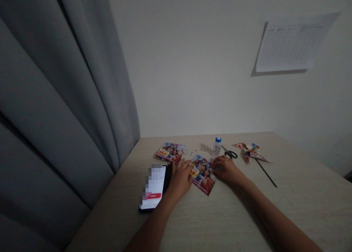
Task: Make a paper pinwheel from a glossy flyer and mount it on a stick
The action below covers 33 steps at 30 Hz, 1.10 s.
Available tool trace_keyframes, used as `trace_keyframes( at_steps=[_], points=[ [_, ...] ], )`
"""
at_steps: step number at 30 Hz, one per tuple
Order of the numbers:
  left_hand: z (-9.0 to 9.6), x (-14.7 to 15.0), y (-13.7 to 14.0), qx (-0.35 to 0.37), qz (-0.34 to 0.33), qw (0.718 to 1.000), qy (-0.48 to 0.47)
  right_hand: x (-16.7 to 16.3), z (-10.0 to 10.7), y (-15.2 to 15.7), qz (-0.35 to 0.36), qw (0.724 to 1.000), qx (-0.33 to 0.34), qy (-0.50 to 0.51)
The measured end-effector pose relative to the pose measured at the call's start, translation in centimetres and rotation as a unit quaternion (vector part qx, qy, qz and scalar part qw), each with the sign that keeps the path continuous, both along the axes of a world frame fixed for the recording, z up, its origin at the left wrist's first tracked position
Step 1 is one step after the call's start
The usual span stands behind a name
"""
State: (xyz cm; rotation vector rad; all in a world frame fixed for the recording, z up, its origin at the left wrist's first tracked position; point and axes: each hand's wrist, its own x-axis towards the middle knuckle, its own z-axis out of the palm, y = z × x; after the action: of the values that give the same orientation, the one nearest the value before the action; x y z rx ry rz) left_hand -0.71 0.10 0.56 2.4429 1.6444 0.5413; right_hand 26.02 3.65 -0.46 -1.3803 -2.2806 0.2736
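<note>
A colourful printed paper square (pixel 202 175) lies on the table between my hands, turned at an angle. My left hand (pixel 180 176) rests at its left edge, fingers apart and partly over the dark cover beside the phone. At the opposite edge my right hand (pixel 224 168) has its fingers bent in and closed on the paper's side; the fingertips are partly hidden. A stack of similar printed papers (pixel 169 152) sits beyond my left hand. Just past my right hand stands a small white bottle with a blue cap (pixel 217 146).
Scissors with dark handles (pixel 231 154) lie right of the bottle. A paper pinwheel (pixel 251 152) on a black stick (pixel 266 173) is farther right. A lit phone (pixel 154 187) lies left of my left forearm. Several tiny pieces (pixel 195 150) are scattered behind the paper. Grey curtain (pixel 68 98) borders the left.
</note>
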Motion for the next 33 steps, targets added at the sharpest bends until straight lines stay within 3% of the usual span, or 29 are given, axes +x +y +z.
trace_keyframes(
  at_steps=[5, 12, 18, 24, 33],
  points=[
    [-0.9, 1.4, -0.1, 0.006, -0.019, 1.000, -0.001, -2.6, -0.2, -1.1, -0.056, 0.996, 0.051, -0.051],
    [-0.7, 2.8, -0.7, 0.029, 0.006, 0.999, 0.027, -5.3, -1.4, -2.0, 0.028, 0.997, 0.065, -0.024],
    [-1.5, 3.2, -1.0, 0.008, 0.016, 0.999, 0.050, -5.4, -2.6, -1.9, 0.034, 0.998, 0.041, -0.038],
    [-2.8, 2.8, -0.7, -0.014, 0.003, 0.996, 0.087, -5.2, -2.4, -2.4, 0.047, 0.992, 0.037, -0.111],
    [-2.3, 1.9, -0.6, -0.023, 0.012, 0.997, 0.077, -4.8, -2.3, -2.6, 0.019, 0.989, 0.028, -0.146]
  ],
)
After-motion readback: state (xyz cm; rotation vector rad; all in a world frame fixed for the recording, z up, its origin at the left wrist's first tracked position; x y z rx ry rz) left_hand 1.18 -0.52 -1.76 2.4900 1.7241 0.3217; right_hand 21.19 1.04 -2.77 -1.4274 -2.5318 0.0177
